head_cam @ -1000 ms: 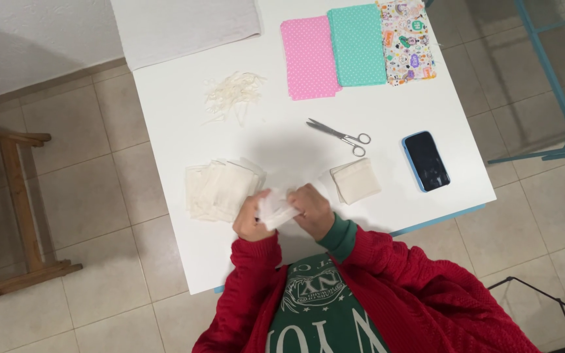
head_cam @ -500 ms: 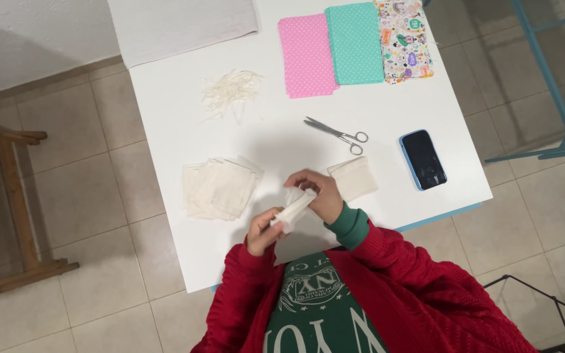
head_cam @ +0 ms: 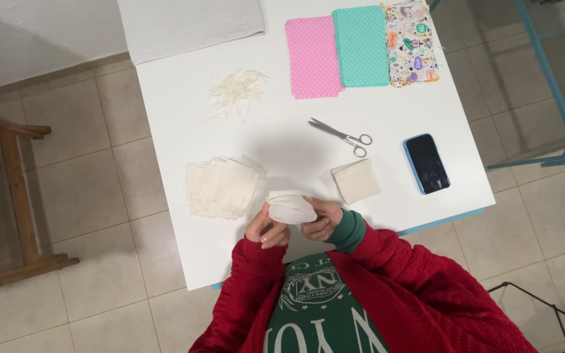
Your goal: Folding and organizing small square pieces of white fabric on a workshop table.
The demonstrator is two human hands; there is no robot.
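Observation:
Both my hands hold a small white fabric piece (head_cam: 290,208) over the near edge of the white table (head_cam: 387,111). My left hand (head_cam: 267,229) grips its left underside, my right hand (head_cam: 322,221) its right side. A spread stack of white fabric pieces (head_cam: 222,187) lies just left of my hands. A small folded white stack (head_cam: 356,182) sits just right of them. Red sleeves and a green cuff cover my arms.
Scissors (head_cam: 342,136) lie mid-table, a dark phone in a blue case (head_cam: 426,163) at the right. Pink (head_cam: 313,57), teal (head_cam: 361,46) and patterned (head_cam: 412,43) fabrics lie at the far edge, with thin white strips (head_cam: 235,91) and a grey cloth (head_cam: 191,26). A wooden frame (head_cam: 14,196) stands left.
My hands turned the white piece from a tilted, rolled hold to flat and level in front of me; my left hand rose back beside the right.

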